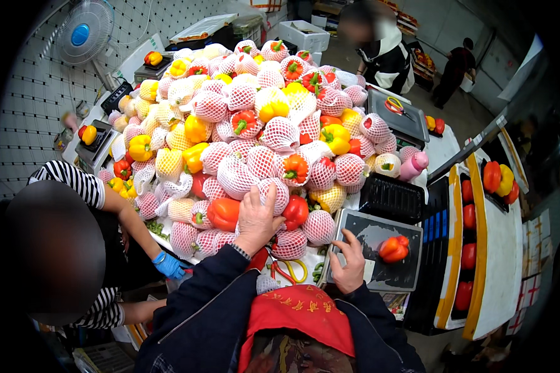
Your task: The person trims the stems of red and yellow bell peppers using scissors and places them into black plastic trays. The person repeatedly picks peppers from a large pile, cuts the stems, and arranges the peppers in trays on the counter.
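Note:
My left hand (255, 221) reaches onto the pile, fingers spread and touching a netted pepper (279, 193); bare red peppers (223, 214) lie either side. My right hand (348, 260) is open with loosely bent fingers at the left edge of a dark scale (373, 273), left of a bare red pepper (393, 248) on its plate. Red-and-yellow handled scissors (295, 269) lie between my hands. A black tray (392, 196) sits above the scale. The large pile (242, 165) mixes foam-netted and bare red and yellow peppers.
A co-worker in stripes (87, 186) at my left has a blue-gloved hand (168, 264). Two people (386, 59) (454, 74) stand beyond the table. A fan (79, 34) is at back left; boxes (482, 298) and packed pepper trays (501, 180) stand at right, scissors (398, 109) on another scale.

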The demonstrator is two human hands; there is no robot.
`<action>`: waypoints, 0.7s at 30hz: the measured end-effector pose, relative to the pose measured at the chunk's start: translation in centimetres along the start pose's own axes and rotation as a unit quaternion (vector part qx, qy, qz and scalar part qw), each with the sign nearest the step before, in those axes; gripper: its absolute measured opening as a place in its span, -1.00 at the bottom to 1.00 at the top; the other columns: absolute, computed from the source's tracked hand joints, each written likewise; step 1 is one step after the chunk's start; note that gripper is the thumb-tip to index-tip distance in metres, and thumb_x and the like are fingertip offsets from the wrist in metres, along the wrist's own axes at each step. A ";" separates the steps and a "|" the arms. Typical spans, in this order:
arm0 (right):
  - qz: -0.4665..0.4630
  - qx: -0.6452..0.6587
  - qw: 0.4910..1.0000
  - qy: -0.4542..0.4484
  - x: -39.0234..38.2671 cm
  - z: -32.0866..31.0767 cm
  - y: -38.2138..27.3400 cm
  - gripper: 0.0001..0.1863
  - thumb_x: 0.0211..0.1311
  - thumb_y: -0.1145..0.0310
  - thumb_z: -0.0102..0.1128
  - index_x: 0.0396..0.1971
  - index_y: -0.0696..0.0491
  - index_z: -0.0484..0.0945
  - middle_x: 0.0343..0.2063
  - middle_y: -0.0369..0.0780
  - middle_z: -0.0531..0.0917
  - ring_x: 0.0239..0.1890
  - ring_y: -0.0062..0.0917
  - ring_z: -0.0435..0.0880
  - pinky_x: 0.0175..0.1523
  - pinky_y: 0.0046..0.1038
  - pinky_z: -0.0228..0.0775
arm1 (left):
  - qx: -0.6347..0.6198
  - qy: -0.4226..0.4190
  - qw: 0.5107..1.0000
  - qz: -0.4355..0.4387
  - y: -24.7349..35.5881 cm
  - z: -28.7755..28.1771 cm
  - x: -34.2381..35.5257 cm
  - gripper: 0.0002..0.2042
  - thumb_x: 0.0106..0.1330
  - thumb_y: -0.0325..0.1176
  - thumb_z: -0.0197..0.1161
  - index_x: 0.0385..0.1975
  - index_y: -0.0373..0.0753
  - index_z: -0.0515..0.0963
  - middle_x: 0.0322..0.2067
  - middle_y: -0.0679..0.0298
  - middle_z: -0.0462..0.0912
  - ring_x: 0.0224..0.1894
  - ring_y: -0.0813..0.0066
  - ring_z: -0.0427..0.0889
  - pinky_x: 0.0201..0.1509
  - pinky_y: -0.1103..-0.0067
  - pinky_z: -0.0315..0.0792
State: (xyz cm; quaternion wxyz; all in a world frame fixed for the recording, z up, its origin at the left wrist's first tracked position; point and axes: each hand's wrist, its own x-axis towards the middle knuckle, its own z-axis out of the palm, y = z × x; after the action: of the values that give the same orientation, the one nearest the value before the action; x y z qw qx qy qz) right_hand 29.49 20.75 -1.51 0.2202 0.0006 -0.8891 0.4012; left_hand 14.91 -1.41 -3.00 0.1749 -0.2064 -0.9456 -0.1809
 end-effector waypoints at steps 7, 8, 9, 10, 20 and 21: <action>-0.008 0.019 0.999 -0.027 0.9 1.3 0.0 -0.75 0.04 0.55 0.30 -0.21 0.17 0.64 0.03 0.02 0.58 0.06 -0.07 0.56 0.16 -0.23 0.40 | -0.033 -0.002 0.999 0.000 -0.6 0.9 0.9 -0.09 -0.12 -0.19 0.58 0.35 -0.02 0.31 0.25 -0.06 0.29 -0.02 -0.07 0.44 0.06 0.26 0.45; -0.008 0.021 0.999 -0.034 1.1 1.5 0.0 -0.75 0.04 0.55 0.30 -0.22 0.17 0.64 0.01 0.01 0.59 0.06 -0.07 0.57 0.16 -0.23 0.41 | -0.041 0.004 0.999 0.001 -0.7 1.1 0.9 -0.11 -0.12 -0.19 0.58 0.34 -0.02 0.32 0.24 -0.05 0.30 -0.02 -0.07 0.44 0.06 0.26 0.45; -0.007 0.025 0.999 -0.040 1.2 1.6 0.0 -0.76 0.04 0.55 0.30 -0.22 0.17 0.64 0.00 0.01 0.60 0.05 -0.08 0.57 0.16 -0.24 0.41 | -0.056 0.020 0.998 -0.008 -0.7 0.9 0.9 -0.17 -0.10 -0.22 0.56 0.29 -0.05 0.36 0.19 -0.06 0.34 0.02 -0.09 0.45 0.10 0.24 0.46; -0.011 0.027 0.999 -0.044 1.2 1.8 0.0 -0.77 0.05 0.54 0.30 -0.22 0.18 0.64 -0.01 0.00 0.61 0.03 -0.09 0.58 0.15 -0.24 0.41 | -0.076 0.037 0.996 -0.016 -0.8 0.8 0.9 -0.20 -0.09 -0.22 0.55 0.27 -0.05 0.38 0.18 -0.07 0.35 0.02 -0.10 0.45 0.10 0.24 0.45; 0.105 0.231 0.961 -0.113 3.5 3.6 -0.6 -0.52 0.25 0.46 0.24 0.17 0.19 0.42 0.00 -0.07 0.59 0.01 -0.36 0.62 0.13 -0.38 0.47 | -0.807 0.006 0.522 -0.276 -1.1 -2.3 -1.8 -0.58 0.37 -0.29 0.09 0.17 -0.34 0.37 0.02 0.12 0.57 -0.02 0.35 0.63 0.12 0.46 0.53; 0.113 0.270 0.949 -0.121 3.8 4.4 -0.8 -0.47 0.27 0.45 0.24 0.23 0.18 0.36 0.03 -0.07 0.57 0.02 -0.38 0.61 0.13 -0.38 0.47 | -0.826 0.010 0.491 -0.277 -1.2 -1.8 -2.4 -0.61 0.42 -0.27 0.03 0.15 -0.37 0.38 0.02 0.12 0.58 -0.01 0.37 0.65 0.10 0.46 0.55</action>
State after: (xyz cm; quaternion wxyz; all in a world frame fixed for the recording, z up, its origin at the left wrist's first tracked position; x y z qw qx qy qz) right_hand 24.46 17.74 -1.93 0.0560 0.0083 -0.7618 0.6454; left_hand 16.88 -3.96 -2.77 -0.1254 0.0183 -0.3703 -0.9202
